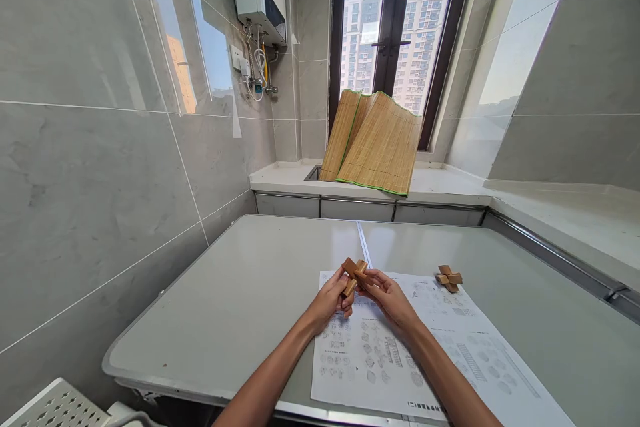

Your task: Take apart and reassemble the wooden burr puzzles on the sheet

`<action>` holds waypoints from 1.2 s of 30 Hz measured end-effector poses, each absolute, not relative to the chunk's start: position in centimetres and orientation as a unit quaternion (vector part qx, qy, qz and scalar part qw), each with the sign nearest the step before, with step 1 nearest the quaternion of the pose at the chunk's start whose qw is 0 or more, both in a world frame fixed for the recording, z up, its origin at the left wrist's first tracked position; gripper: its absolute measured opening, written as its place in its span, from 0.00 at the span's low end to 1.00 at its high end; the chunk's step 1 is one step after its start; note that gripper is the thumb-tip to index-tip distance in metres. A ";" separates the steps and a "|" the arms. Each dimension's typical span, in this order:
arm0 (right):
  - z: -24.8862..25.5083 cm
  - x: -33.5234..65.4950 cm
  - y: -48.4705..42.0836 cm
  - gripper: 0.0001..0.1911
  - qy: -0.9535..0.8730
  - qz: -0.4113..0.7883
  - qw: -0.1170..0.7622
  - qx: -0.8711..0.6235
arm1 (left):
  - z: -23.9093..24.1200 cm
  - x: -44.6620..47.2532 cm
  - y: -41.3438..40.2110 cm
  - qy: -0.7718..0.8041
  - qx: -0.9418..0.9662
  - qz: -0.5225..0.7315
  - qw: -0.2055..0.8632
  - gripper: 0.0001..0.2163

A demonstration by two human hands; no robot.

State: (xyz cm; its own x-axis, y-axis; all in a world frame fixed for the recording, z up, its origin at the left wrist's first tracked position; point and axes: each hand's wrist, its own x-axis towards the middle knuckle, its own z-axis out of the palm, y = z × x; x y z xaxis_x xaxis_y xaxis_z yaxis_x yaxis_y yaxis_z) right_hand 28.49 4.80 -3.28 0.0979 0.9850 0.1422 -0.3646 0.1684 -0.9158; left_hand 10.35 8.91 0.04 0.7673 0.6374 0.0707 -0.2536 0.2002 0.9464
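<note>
Several brown wooden puzzle pieces (356, 272), crossed over one another, are held up above a printed sheet (350, 374). My left hand (333, 297) is closed around their left side, with its fingers curled underneath. From the right, my right hand (387, 295) pinches the pieces between thumb and fingers. Parts of the wood are hidden behind my fingers. A second wooden interlocking puzzle (449, 278), its blocks crossed together, lies near the sheet's upper right edge, apart from both hands. Small line drawings and text cover the sheet.
The pale folding table (225, 294) has a seam down its middle. Behind it runs a white counter (285, 177) with a bamboo mat (383, 140) leaning at the window. A tiled wall (100, 214) borders the left, and a white perforated chair (55, 407) stands at lower left.
</note>
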 end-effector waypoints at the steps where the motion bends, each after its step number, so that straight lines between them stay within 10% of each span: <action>1: -3.3 28.5 4.8 0.21 -0.419 0.525 0.640 -0.374 | 0.0 10.3 9.0 0.173 0.561 0.295 0.754 0.32; 30: -2.4 26.5 3.9 0.21 -0.441 0.584 0.572 -0.371 | -2.0 11.4 9.6 0.439 0.529 0.451 0.569 0.32; 36: -3.9 28.4 5.0 0.19 -0.298 0.570 0.672 -0.367 | -1.6 11.1 9.7 0.426 0.530 0.452 0.578 0.26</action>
State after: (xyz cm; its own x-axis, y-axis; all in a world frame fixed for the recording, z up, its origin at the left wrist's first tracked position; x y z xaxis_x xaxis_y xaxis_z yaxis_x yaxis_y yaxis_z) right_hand 28.41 4.97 -3.90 0.1729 0.9848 -0.0187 -0.5477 0.0803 -0.8328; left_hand 11.12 9.65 -1.60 0.2281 0.9735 -0.0133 -0.0713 0.0303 0.9970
